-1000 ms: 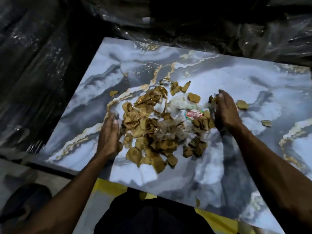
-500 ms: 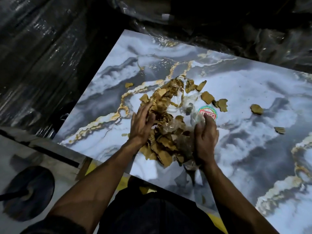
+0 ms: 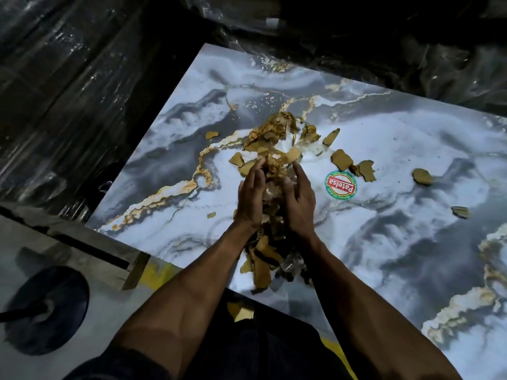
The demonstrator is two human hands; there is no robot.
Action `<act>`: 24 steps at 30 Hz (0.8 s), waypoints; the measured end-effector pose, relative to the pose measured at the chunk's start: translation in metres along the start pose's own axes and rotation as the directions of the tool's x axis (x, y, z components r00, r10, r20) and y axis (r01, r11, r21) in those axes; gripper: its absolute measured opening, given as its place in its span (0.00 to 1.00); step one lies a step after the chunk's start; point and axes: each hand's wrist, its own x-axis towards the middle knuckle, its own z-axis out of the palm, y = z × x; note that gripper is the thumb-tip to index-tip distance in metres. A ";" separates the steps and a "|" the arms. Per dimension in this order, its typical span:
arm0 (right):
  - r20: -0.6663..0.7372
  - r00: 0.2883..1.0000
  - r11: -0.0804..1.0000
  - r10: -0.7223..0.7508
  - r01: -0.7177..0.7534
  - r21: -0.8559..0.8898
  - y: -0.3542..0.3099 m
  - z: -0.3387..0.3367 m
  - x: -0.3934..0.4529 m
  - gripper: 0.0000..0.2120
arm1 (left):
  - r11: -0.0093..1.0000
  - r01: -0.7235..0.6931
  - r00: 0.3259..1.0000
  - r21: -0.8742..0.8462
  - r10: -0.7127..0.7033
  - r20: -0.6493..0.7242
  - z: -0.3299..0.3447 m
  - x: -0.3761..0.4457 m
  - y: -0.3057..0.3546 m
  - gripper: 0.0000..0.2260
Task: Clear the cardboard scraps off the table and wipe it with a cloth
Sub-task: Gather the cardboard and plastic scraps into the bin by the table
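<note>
Left hand (image 3: pixel 251 200): palm turned inward, fingers loosely curved and partly spread, pressing against the left side of the scraps
Right hand (image 3: pixel 299 200): palm facing the left one, fingers half curled, cupping the right side of the same bundle
Grip: the two hands squeeze the scraps (image 3: pixel 270 198) between them; neither closes into a fist
Scraps: torn brown cardboard, flat and ragged-edged, mixed with crumpled clear film; some hang below the wrists near the table's near edge
Heap (image 3: pixel 277 133): more cardboard lies just beyond the fingertips, piled loosely
Strays: single pieces (image 3: pixel 341 159) lie to the right of the hands, one (image 3: pixel 422 176) farther right, one (image 3: pixel 211 135) left of the heap, apart from both hands
Sticker (image 3: pixel 341 185): round, red and green, flat on the table just right of the right hand
Table (image 3: pixel 411 242): glossy, marble-patterned in grey, white and gold veins
Surroundings: dark shiny plastic sheet (image 3: pixel 82 78) beyond the table
</note>
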 end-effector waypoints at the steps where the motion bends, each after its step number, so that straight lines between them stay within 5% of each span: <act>1: 0.015 0.999 0.998 0.028 -0.029 0.053 0.000 0.002 0.001 0.34 | 0.999 0.007 1.000 -0.036 -0.007 -0.003 0.000 0.000 0.002 0.41; 6: 0.060 0.988 0.928 0.143 -0.155 0.339 -0.017 0.008 0.004 0.31 | 0.992 0.009 0.998 -0.126 -0.017 -0.062 0.005 0.005 0.013 0.44; 13: 0.002 1.000 0.902 0.014 -0.013 0.431 -0.043 0.000 0.013 0.24 | 0.984 -0.134 0.985 -0.118 0.119 -0.124 0.003 0.015 0.040 0.48; 18: 0.009 0.998 0.877 -0.064 0.052 0.477 -0.072 0.001 0.018 0.19 | 0.970 -0.234 0.964 -0.062 0.223 -0.148 -0.007 0.019 0.061 0.32; 20: 0.011 0.995 0.875 -0.099 0.082 0.477 -0.083 0.003 0.022 0.20 | 0.985 -0.161 0.980 -0.064 0.152 -0.128 -0.013 0.020 0.064 0.21; 24: 0.037 0.986 0.863 -0.159 0.121 0.491 -0.104 0.015 0.030 0.24 | 0.941 -0.338 0.911 -0.013 0.324 -0.253 -0.029 0.026 0.087 0.23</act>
